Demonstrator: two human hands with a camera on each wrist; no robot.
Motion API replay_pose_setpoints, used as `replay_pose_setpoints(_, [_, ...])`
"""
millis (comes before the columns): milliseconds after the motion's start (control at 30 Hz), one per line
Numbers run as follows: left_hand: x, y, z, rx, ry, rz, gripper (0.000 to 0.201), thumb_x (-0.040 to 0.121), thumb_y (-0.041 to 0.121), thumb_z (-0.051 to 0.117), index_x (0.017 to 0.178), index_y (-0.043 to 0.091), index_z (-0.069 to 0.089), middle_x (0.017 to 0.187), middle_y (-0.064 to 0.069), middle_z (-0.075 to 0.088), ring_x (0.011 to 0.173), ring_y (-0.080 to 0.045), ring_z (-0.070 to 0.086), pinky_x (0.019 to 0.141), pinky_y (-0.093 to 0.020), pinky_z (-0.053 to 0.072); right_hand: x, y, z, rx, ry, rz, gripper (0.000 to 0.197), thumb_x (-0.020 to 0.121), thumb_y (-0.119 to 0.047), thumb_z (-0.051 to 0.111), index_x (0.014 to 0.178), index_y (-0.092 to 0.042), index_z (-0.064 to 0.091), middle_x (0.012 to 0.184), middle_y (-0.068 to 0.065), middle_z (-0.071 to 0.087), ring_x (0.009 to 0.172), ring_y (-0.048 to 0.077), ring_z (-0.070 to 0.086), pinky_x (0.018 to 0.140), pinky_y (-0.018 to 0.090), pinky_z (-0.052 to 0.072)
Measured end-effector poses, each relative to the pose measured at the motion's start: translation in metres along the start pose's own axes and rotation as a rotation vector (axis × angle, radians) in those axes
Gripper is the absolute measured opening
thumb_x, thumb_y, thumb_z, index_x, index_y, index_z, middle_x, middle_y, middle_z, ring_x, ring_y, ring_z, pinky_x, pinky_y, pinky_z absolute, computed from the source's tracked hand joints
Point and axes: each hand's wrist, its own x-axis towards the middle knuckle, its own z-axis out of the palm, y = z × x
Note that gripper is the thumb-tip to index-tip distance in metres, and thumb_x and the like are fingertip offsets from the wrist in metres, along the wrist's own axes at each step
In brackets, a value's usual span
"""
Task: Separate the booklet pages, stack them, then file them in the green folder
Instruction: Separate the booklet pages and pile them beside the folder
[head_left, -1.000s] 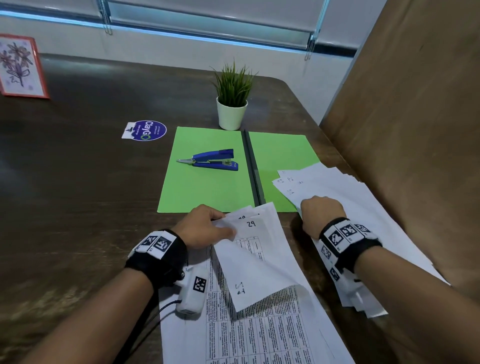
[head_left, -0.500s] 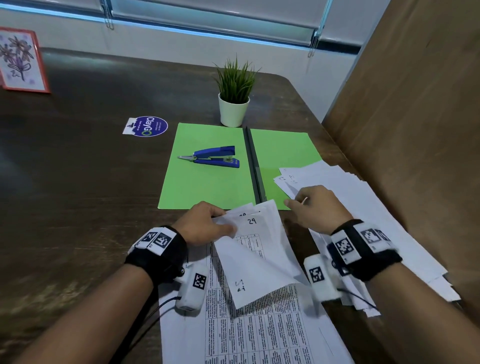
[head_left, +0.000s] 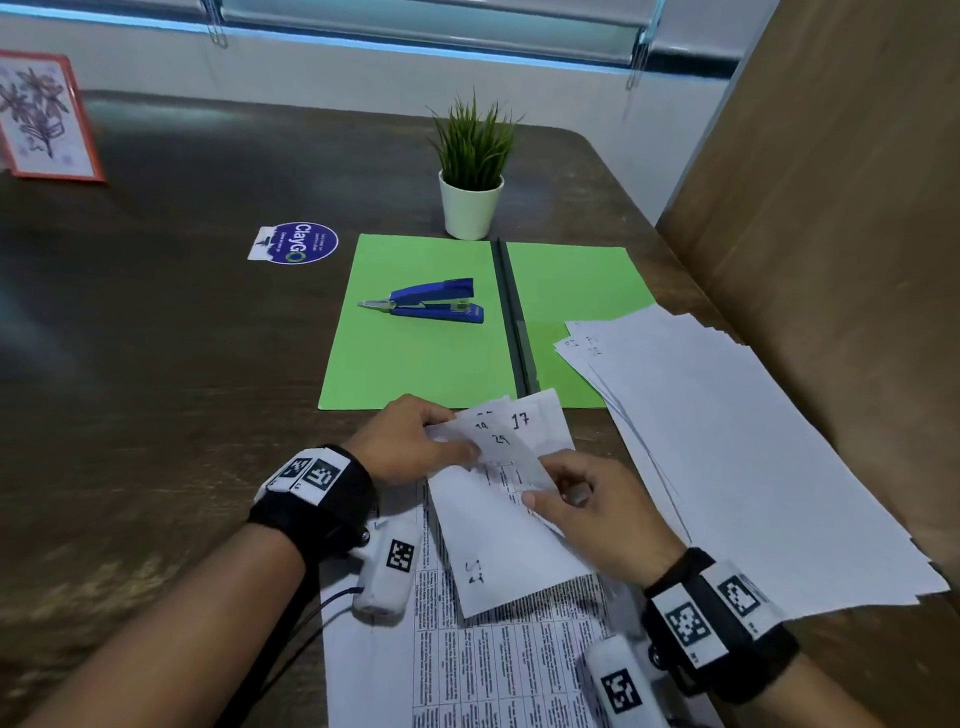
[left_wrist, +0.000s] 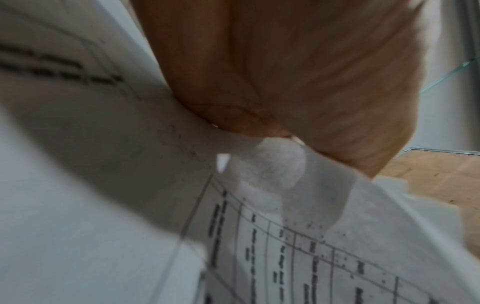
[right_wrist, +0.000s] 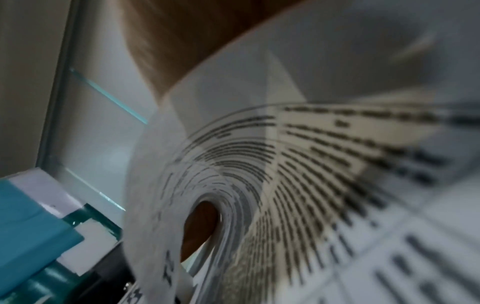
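The right hand has been brought back from the stack of loose pages at the right and is now pinched on the near right edge of the top folded-back page of the booklet. A second ago it was lying on that stack, well apart from the booklet. The left hand has been kept where it was, clamped on the booklet's far left corner, where the folded-back corners are gathered; in the left wrist view the paper is seen nipped under a fingertip. From this it is judged that one sheet has just been laid on the stack and the next is about to be pulled free, so separation is still under way and filing has not been begun.

The green folder is lying open on the desk just beyond the booklet, with a blue stapler resting on its left half and the loose stack overlapping its right half.

Handwritten numbers "17" and "29" can be read on the lifted corners; other figures there and on the stack are too small to tell. Printed tables cover the booklet, illegible. "ClayGo" is read on a round blue label to the far left of the folder.
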Motion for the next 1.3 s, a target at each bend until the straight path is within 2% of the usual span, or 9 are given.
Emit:
replay_pose_setpoints(100, [-0.001,0.002,0.0,-0.016,0.023,-0.032,0.061,0.079,0.072,0.066,0.072,0.012,0.074,0.058,0.008,0.061,0.053,-0.017,0.057,0.066,-0.03,0.049,-0.002,0.006,0.003,-0.006,-0.03,-0.076,0.019,0.084,-0.048,0.072,0.095,-0.034,0.076,0.097,-0.017,0.069,0.085,0.001,0.063,0.072,0.027,0.05])
replay_pose_setpoints(167, [0.0,0.002,0.001,-0.057,0.08,-0.049,0.08,0.075,0.088,0.046,0.051,0.012,0.045,0.054,-0.003,0.038,0.051,-0.017,0.035,0.063,-0.031,0.033,-0.003,0.007,0.003,-0.086,-0.057,-0.153,0.045,0.083,-0.064,0.061,0.087,-0.021,0.076,0.102,-0.02,0.065,0.095,0.0,0.058,0.076,0.024,0.045])
replay_pose_setpoints(233, [0.0,0.003,0.001,-0.118,0.113,-0.063,0.074,0.082,0.083,0.044,0.047,0.019,0.036,0.053,-0.005,0.04,0.052,-0.017,0.038,0.068,-0.033,0.031,-0.003,0.005,0.002,-0.09,-0.066,-0.165,0.059,0.083,-0.072,0.051,0.075,-0.018,0.075,0.107,-0.019,0.065,0.101,0.001,0.059,0.081,0.028,0.047])
replay_pose_setpoints(400, [0.005,-0.001,0.0,-0.179,0.064,-0.036,0.059,0.093,0.05,0.051,0.062,0.005,0.074,0.056,-0.003,0.068,0.056,-0.015,0.058,0.078,-0.035,0.042,-0.003,0.004,-0.001,0.187,0.03,0.027,0.058,0.089,-0.078,0.027,0.097,-0.042,0.071,0.12,-0.021,0.065,0.114,-0.003,0.058,0.092,0.027,0.046])
replay_pose_setpoints(500, [0.007,-0.003,-0.003,-0.226,0.065,-0.051,0.056,0.083,0.049,0.052,0.061,0.004,0.075,0.069,-0.014,0.073,0.062,-0.021,0.06,0.082,-0.037,0.043,-0.003,0.006,-0.001,0.2,0.098,0.033,0.027,0.098,-0.053,0.046,0.112,-0.042,0.067,0.106,-0.033,0.061,0.1,0.0,0.06,0.083,0.028,0.049])
replay_pose_setpoints(600, [0.005,-0.006,-0.005,-0.153,0.01,0.009,0.013,0.082,0.026,0.07,0.087,0.021,0.081,0.098,0.005,0.078,0.091,-0.02,0.071,0.093,-0.038,0.05,0.0,0.011,0.0,0.168,0.135,0.057,0.033,0.091,-0.033,0.068,0.124,-0.036,0.064,0.099,-0.021,0.066,0.096,-0.002,0.062,0.087,0.035,0.055])
replay_pose_setpoints(767, [0.002,-0.003,-0.007,-0.187,-0.071,0.062,0.054,0.085,-0.005,0.072,0.123,0.032,0.067,0.127,0.009,0.069,0.114,-0.01,0.067,0.102,-0.036,0.054,0.005,0.015,0.004,0.155,0.178,0.044,0.02,0.083,-0.022,0.079,0.093,-0.038,0.071,0.081,-0.012,0.069,0.078,0.007,0.065,0.082,0.037,0.057])
replay_pose_setpoints(1067, [0.002,-0.002,-0.005,-0.073,-0.016,0.02,0.005,0.086,0.015,0.078,0.086,0.019,0.082,0.087,0.007,0.079,0.086,-0.017,0.075,0.087,-0.035,0.059,0.006,0.0,0.003,-0.044,0.21,-0.087,0.014,0.086,-0.022,0.075,0.073,-0.028,0.075,0.074,-0.015,0.07,0.067,0.005,0.064,0.065,0.026,0.053])
replay_pose_setpoints(1300, [0.002,0.001,-0.011,-0.046,-0.045,-0.031,0.007,0.084,0.022,0.08,0.079,0.016,0.081,0.082,-0.003,0.079,0.074,-0.017,0.071,0.074,-0.037,0.057,0.004,-0.025,-0.021,-0.018,0.307,-0.163,0.02,0.089,-0.016,0.072,0.071,-0.025,0.071,0.068,-0.012,0.068,0.061,0.004,0.059,0.06,0.013,0.044])
